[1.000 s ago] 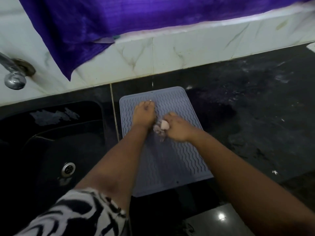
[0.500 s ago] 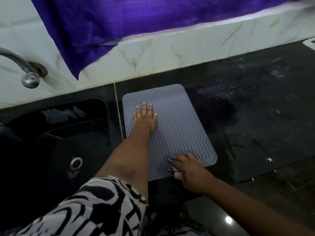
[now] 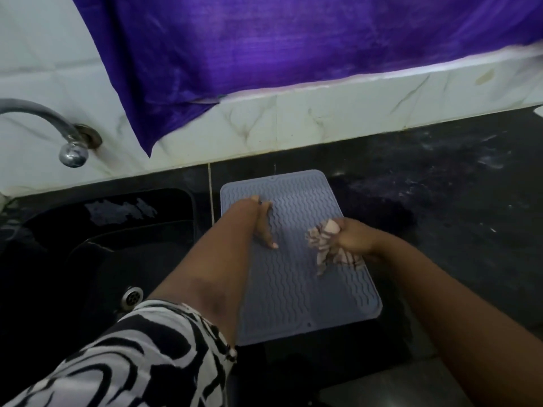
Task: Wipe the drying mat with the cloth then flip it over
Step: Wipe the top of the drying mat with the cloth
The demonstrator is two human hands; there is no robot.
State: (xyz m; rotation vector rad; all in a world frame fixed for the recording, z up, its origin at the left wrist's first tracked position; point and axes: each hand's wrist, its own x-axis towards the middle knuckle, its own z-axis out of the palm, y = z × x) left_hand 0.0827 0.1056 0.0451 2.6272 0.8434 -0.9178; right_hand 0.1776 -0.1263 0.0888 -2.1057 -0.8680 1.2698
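A grey-blue drying mat (image 3: 296,292) with wavy ridges lies flat on the black counter, just right of the sink. My left hand (image 3: 263,223) rests on the mat's upper left part, fingers apart and pressed down, holding nothing. My right hand (image 3: 354,237) is over the mat's right side, closed around a crumpled pale patterned cloth (image 3: 321,245) that hangs from the fist onto the mat.
A black sink (image 3: 97,259) with a metal drain (image 3: 132,296) lies to the left, and a chrome tap (image 3: 67,142) comes off the white tiled wall. A purple cloth (image 3: 293,48) hangs over the ledge behind. Dark counter (image 3: 455,215) extends to the right.
My right hand has carried the cloth from the mat's near edge up to its right middle. My left hand has stayed on the mat's upper left, turning a little.
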